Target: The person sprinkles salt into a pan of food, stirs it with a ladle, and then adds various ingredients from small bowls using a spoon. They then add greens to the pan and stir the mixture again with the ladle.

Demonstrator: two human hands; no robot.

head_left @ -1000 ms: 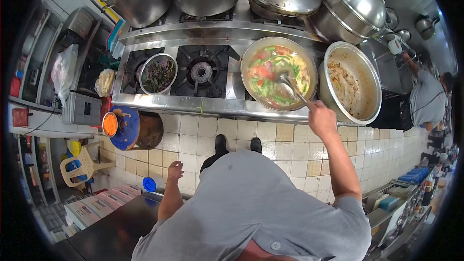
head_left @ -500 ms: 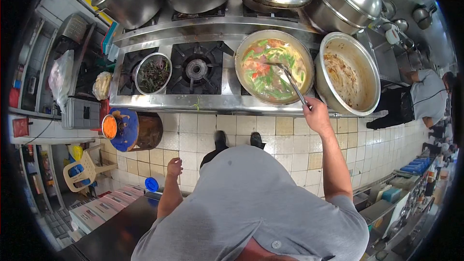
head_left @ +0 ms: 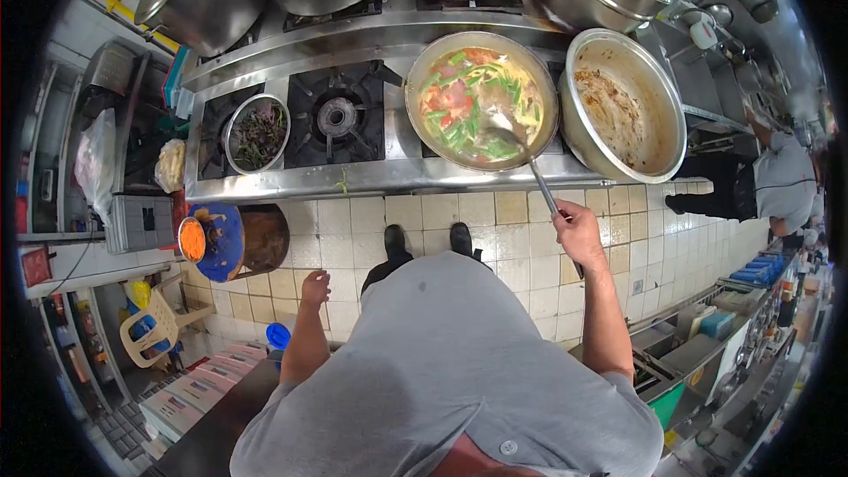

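The ladle point(head_left: 545, 188) slanted from the soup pan point(head_left: 428, 148), ahead on the stove point(head_left: 402, 178), back into the nearer right hand's point(head_left: 579, 231) closed grip, its scoop now closer to the near rim than before, while the left hand point(head_left: 315, 287) hung empty, loosely curled

We're in a grey short-sleeved shirt point(head_left: 433, 327), one pale round button point(head_left: 508, 447) near the collar, darker patch on the front; dark trousers point(head_left: 387, 270), black shoes point(head_left: 395, 240).
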